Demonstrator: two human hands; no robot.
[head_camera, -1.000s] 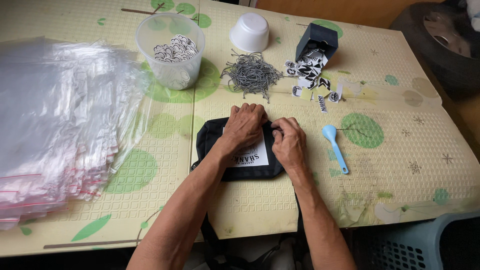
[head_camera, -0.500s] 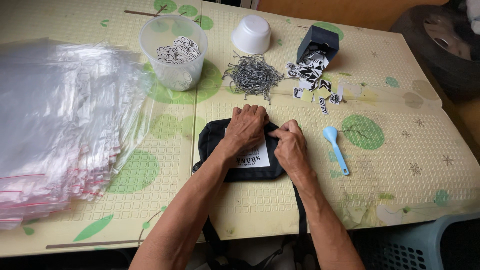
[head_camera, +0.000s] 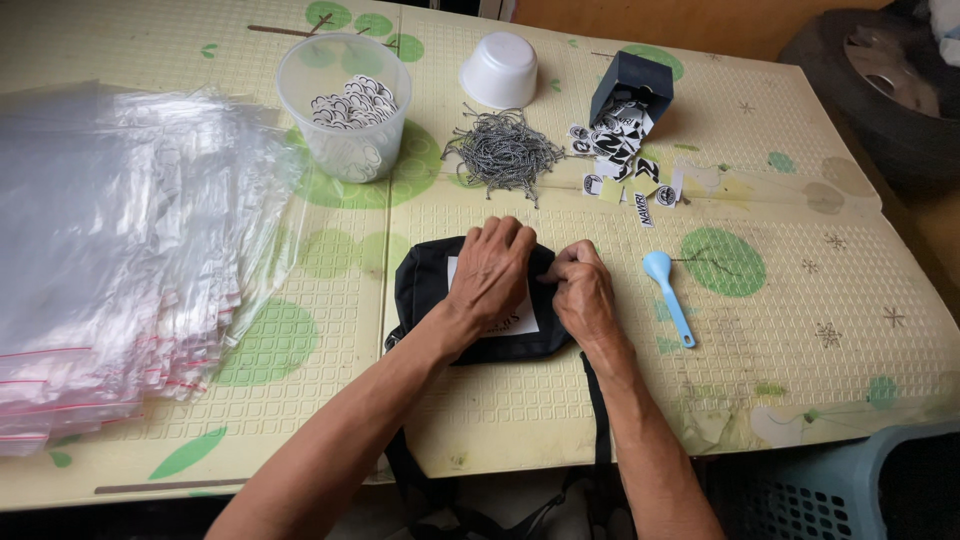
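A small black pouch bag (head_camera: 425, 290) with a white label lies flat on the patterned mat, its straps hanging over the near edge. My left hand (head_camera: 492, 270) presses palm-down on the bag's top, covering most of the label. My right hand (head_camera: 580, 290) is at the bag's upper right corner, fingers pinched together against it; what they pinch is hidden. Both hands touch each other at the fingertips.
A thick stack of clear zip bags (head_camera: 110, 250) covers the left. Behind the bag stand a clear tub of tags (head_camera: 345, 110), a white cup (head_camera: 499, 68), a pile of grey cords (head_camera: 505, 150), a black box with spilled tags (head_camera: 625, 120), and a blue spoon (head_camera: 668, 295). A blue basket (head_camera: 850, 485) sits low right.
Both hands stay on the bag. My right hand's fingers have closed tighter at the bag's upper right corner; the view has shifted slightly.
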